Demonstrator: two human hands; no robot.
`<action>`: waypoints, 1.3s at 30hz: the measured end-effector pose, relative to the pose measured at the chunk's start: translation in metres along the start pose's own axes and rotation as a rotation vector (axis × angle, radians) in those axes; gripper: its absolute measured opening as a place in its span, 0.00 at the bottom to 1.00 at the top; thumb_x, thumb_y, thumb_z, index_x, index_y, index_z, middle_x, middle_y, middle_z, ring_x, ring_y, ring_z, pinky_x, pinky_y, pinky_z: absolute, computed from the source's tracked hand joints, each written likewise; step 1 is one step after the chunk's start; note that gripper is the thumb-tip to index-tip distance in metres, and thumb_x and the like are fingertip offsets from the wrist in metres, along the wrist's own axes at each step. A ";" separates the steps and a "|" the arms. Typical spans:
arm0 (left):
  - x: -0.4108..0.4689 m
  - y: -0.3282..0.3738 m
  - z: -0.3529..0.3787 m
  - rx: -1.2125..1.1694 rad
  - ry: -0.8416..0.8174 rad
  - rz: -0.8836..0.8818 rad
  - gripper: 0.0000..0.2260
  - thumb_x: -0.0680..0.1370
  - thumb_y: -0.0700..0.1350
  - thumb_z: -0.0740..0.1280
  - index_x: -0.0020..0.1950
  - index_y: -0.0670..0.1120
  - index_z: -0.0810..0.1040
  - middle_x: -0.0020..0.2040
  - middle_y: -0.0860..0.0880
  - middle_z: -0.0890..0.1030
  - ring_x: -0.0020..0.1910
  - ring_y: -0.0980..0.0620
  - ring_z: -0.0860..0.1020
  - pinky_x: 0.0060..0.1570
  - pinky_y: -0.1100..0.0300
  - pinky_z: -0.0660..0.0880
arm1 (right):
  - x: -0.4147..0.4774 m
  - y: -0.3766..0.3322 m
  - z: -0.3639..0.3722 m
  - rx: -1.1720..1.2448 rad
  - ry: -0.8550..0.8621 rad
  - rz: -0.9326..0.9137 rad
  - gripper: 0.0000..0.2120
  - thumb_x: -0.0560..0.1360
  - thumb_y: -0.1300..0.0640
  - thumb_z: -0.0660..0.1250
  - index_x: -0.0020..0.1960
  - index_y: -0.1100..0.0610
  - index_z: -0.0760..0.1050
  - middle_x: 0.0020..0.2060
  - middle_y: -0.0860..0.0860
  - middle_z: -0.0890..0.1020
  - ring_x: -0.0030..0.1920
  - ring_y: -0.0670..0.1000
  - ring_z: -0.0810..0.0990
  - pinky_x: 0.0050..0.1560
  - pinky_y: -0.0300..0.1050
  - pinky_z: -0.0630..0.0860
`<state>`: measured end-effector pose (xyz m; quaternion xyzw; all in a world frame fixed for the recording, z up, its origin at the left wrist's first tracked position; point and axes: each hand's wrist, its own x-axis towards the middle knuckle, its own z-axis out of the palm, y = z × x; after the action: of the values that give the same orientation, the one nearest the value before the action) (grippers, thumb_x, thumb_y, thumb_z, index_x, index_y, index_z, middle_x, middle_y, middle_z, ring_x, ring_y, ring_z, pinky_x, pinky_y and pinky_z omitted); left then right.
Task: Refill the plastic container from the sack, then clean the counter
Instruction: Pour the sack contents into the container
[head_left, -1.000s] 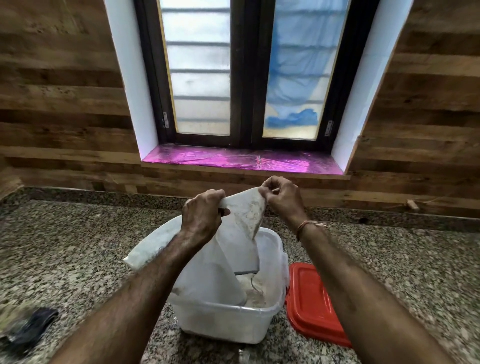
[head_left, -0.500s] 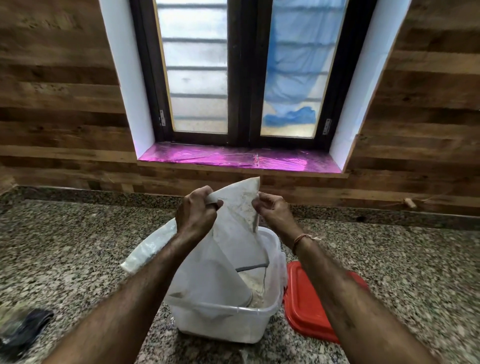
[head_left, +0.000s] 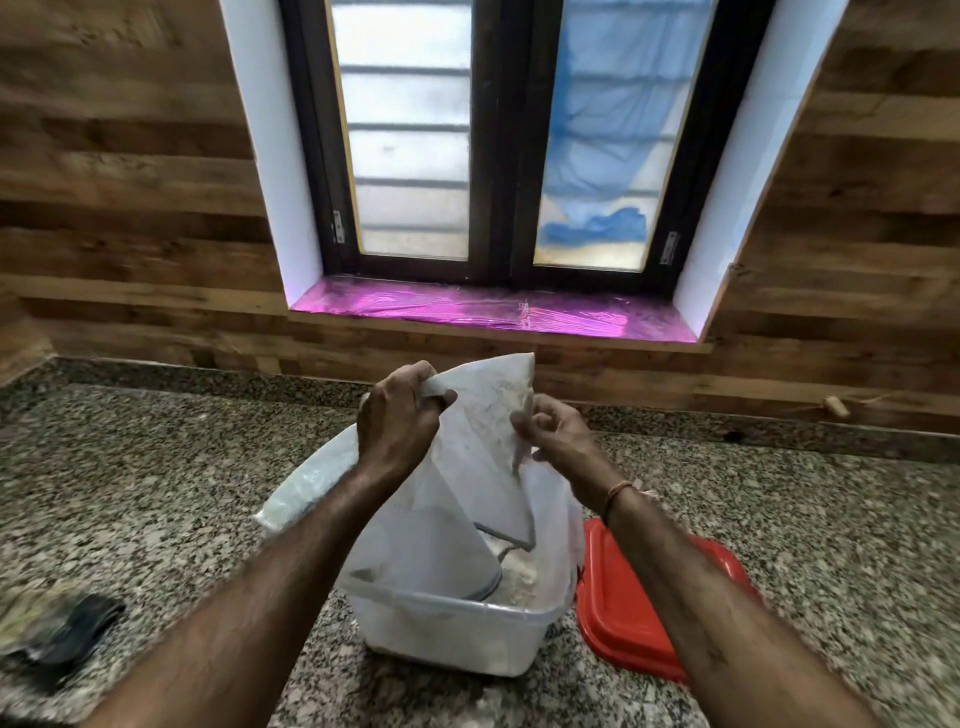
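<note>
- Both hands pinch limp white plastic sack (head_left: 483, 431): left hand (head_left: 397, 415) clenched on upper edge, right hand (head_left: 550, 434) beside.
- Sack mouth hangs inside clear plastic container (head_left: 457, 634) on granite counter (head_left: 156, 493).
- I'd keep the mouth below the rim and shake gently.

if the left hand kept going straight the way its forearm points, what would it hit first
Probably the wooden wall under the pink window sill. The left hand, gripping the sack, points up and away over the counter, and nothing else shows in that line, though depth is hard to judge.
</note>
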<state>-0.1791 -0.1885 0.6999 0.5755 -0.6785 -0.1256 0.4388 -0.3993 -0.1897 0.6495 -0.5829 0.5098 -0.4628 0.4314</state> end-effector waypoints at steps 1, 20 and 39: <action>-0.001 0.004 0.001 0.021 -0.018 0.025 0.12 0.75 0.53 0.73 0.40 0.49 0.75 0.35 0.54 0.79 0.41 0.47 0.80 0.40 0.53 0.74 | 0.002 -0.007 0.000 0.107 0.013 -0.010 0.16 0.76 0.51 0.73 0.53 0.64 0.77 0.44 0.53 0.85 0.44 0.51 0.83 0.46 0.48 0.81; -0.023 -0.049 -0.066 0.492 0.059 0.207 0.13 0.72 0.58 0.75 0.40 0.50 0.78 0.39 0.51 0.85 0.41 0.45 0.84 0.43 0.53 0.69 | 0.029 -0.032 -0.043 -0.300 0.325 -0.103 0.10 0.69 0.59 0.78 0.42 0.50 0.78 0.37 0.46 0.81 0.36 0.44 0.77 0.35 0.42 0.77; -0.035 -0.065 -0.055 -0.740 0.042 -0.266 0.08 0.76 0.37 0.74 0.51 0.39 0.78 0.44 0.49 0.84 0.41 0.54 0.82 0.42 0.58 0.80 | 0.001 0.011 -0.031 0.143 0.273 0.219 0.09 0.77 0.69 0.68 0.46 0.56 0.77 0.37 0.53 0.81 0.33 0.50 0.79 0.28 0.41 0.78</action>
<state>-0.0962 -0.1585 0.6723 0.4637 -0.4976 -0.4058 0.6105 -0.4319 -0.1933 0.6449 -0.4235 0.5900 -0.5229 0.4463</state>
